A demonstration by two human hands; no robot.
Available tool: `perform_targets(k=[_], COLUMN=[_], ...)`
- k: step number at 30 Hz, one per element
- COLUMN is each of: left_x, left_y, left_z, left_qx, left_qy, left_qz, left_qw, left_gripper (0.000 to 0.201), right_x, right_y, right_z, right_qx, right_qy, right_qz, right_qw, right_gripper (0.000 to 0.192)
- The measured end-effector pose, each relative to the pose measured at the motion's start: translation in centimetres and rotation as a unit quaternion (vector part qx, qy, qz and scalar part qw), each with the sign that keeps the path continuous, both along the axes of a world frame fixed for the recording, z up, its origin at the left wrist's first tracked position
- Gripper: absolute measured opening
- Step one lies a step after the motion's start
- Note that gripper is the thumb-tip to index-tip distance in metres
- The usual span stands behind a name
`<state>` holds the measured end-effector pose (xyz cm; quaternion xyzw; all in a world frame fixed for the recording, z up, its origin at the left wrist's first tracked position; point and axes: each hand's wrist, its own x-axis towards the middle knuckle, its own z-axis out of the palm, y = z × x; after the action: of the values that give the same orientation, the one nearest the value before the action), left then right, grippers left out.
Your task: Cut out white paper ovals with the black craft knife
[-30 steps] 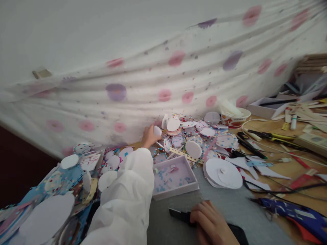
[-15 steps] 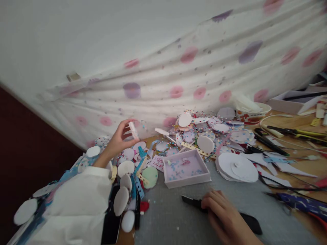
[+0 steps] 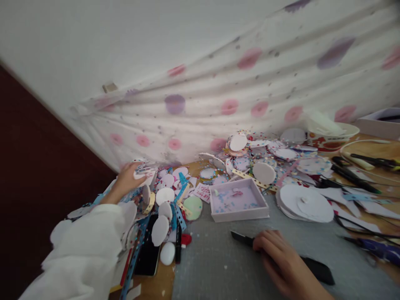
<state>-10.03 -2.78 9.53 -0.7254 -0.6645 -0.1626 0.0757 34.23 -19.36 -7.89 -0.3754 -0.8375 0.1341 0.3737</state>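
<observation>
Here your left hand [image 3: 126, 180] rests on a paper piece [image 3: 144, 173] at the desk's back left, grip clenched on it.
Your right hand [image 3: 278, 260] lies flat, grip released, on a black knife [image 3: 315, 268] on the grey mat [image 3: 215, 266]. Round white discs [image 3: 304, 203], confetti and a shallow box [image 3: 238, 201] crowd the wooden desk [image 3: 156, 287] under a dotted cloth [image 3: 218, 100].

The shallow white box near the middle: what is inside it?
The box holds loose blue and pink paper bits scattered over its pale floor, one larger pink scrap near the back. The near wall hides the front strip of the floor.
</observation>
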Motion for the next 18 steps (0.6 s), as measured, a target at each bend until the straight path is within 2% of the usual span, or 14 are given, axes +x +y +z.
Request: perform_targets(k=[4,7,10,12,14,18], left_x=[8.4,14.3,18.1,19.2,19.4,18.1], left_y=[3.2,5.1,6.5,7.2,7.8,8.6], left_z=[-4.8,-8.9,-11.8,-12.8,-13.1,-12.0], left_qx=[-0.094,-0.141,-0.138,-0.122,-0.104,-0.062], left_qy=[0.051,0.09,0.126,0.145,0.162,0.188], left_qz=[-0.141,-0.211,-0.232,-0.237,-0.241,-0.244], left_qw=[0.984,0.963,0.955,0.953,0.951,0.95], left_gripper=[0.021,0.027,0.031,0.032,0.033,0.032], right_x=[0.0,0.0,0.0,-0.1,-0.1,-0.1], right_y=[0.1,0.1,0.1,0.2,0.4,0.6], right_z=[0.0,0.1,0.2,0.2,0.3,0.6], right_qx=[-0.004,-0.008,-0.012,-0.015,-0.018,-0.022], right_qy=[-0.004,-0.01,-0.018,-0.025,-0.028,-0.029], right_qz=[0.002,-0.003,-0.012,-0.018,-0.024,-0.026], right_qw=[1.0,1.0,1.0,0.999,0.999,0.999], right_gripper=[0.024,0.025,0.027,0.028,0.029,0.03])
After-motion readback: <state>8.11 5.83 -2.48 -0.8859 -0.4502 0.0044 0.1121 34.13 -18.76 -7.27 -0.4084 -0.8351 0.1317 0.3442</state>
